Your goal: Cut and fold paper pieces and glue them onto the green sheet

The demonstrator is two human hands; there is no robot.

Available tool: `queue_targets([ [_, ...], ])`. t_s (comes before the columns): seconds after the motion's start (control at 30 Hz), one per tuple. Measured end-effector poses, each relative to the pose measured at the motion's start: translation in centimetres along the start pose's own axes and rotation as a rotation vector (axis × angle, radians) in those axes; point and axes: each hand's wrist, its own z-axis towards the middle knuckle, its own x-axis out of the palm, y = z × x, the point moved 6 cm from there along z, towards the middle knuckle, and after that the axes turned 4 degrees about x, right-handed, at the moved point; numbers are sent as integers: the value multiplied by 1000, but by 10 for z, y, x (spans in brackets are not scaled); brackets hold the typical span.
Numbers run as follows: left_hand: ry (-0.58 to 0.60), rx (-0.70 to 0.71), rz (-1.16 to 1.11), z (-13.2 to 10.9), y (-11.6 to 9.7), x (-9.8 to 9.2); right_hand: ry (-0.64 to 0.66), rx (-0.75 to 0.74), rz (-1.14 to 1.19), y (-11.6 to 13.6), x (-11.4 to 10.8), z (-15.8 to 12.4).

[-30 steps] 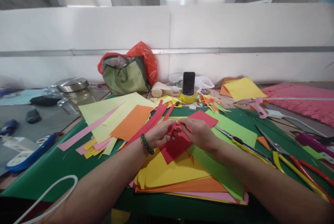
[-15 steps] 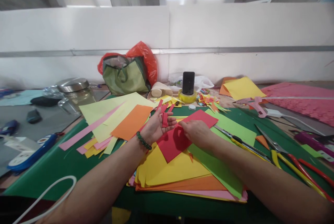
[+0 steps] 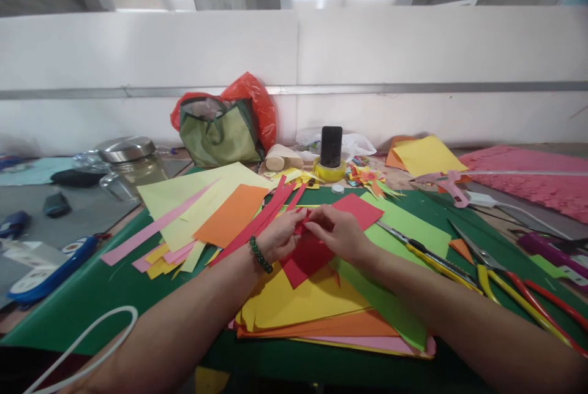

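My left hand (image 3: 281,238), with a green bead bracelet (image 3: 260,254) at its wrist, is closed around small red paper pieces (image 3: 301,221). My right hand (image 3: 339,231) meets it from the right, its thumb and fingertips pinched at the same pieces. How many pieces there are, and which fingers press on which, is partly hidden. Both hands are over a red paper sheet (image 3: 305,265), which lies on a stack of yellow paper (image 3: 294,302). Long red paper strips (image 3: 257,222) lie just left of the hands.
Green paper (image 3: 413,222) lies under a utility knife (image 3: 436,259), beside scissors (image 3: 493,265) at right. A pink glue gun (image 3: 452,184) sits behind them. At the back stand a phone (image 3: 331,147) on a tape roll (image 3: 329,170) and a green bag (image 3: 220,136); a glass jar (image 3: 133,167) is at left.
My left hand has gone from an open palm with red pieces lying on it to curled fingers. My right hand has shifted from the red sheet's edge to the pieces; the strips are now more visible.
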Motion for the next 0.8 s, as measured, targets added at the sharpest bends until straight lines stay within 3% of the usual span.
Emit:
queue_targets([
  [0.07,-80,45,-23,1,-9,-7,73,-67,-260,7,-6,-2],
  [0.17,-209,123,-94,0,-27,-20,396,-110,-476,9,-10,-8],
  [0.23,-264,159,-131,-1,-37,-27,577,-77,-548,7,-12,-13],
  [0.3,-289,181,-145,-1,-43,-32,631,-14,-657,5,-13,-15],
  [0.4,-287,197,-141,0,-45,-34,600,-1,-846,6,-7,-15],
  [0.63,-306,336,-198,0,-58,-41,514,-175,-1057,7,6,-12],
  [0.7,-334,395,-236,-2,-67,-45,425,-243,-1084,11,-1,-12],
  [0.8,-381,476,-287,-7,-80,-51,176,-342,-1135,25,-25,-8],
])
